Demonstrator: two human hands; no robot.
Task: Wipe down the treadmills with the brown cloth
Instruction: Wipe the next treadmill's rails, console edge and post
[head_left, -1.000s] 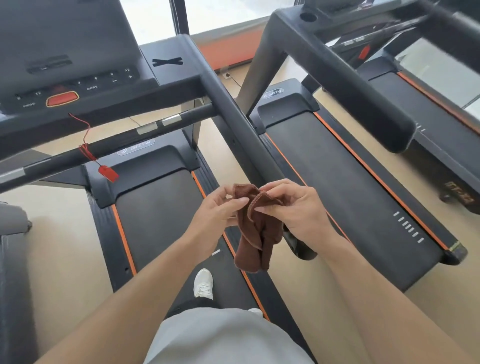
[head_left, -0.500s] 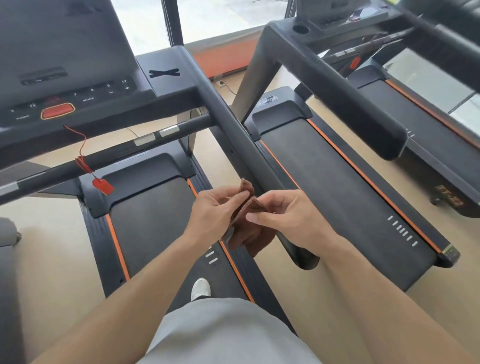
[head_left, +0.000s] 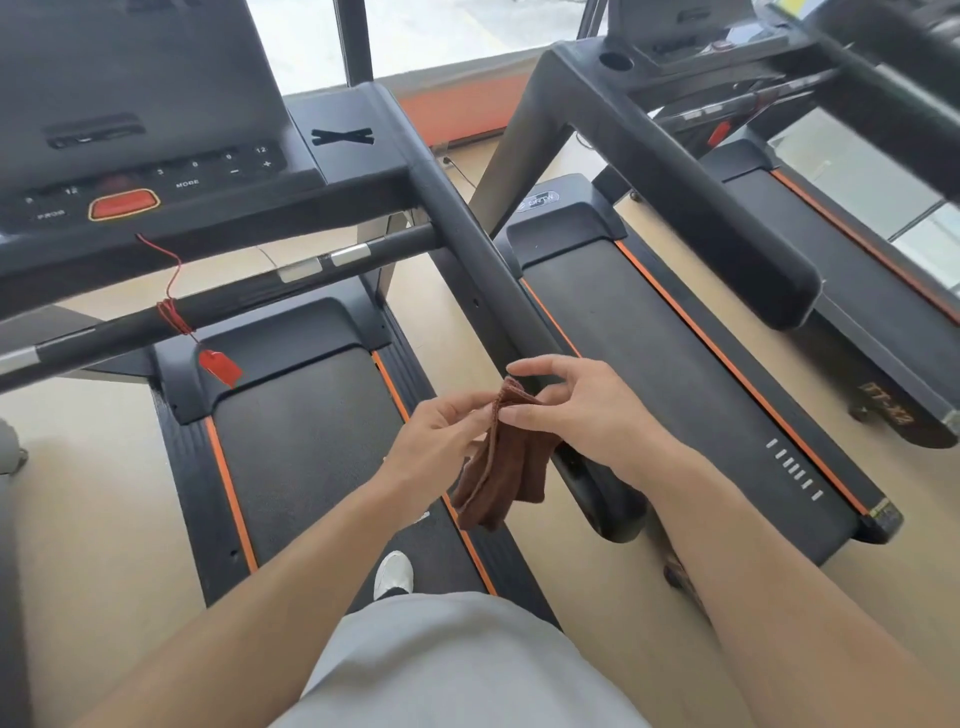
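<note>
The brown cloth hangs folded between my two hands, just left of the near treadmill's right handrail. My left hand pinches its top edge with thumb and fingertips. My right hand pinches the same top edge with its thumb, the index finger stretched out above the cloth. I stand on the near treadmill's black belt, under its console. A second treadmill lies to the right.
A red safety clip hangs on a red cord from the crossbar. The second treadmill's handrail juts out at right, with a third treadmill behind it. Beige floor runs between the decks. My white shoe is on the belt.
The cloth has unfolded downward again from a bunched lump. My right index finger has lifted off it and stretched out. The view has tipped slightly toward the console.
</note>
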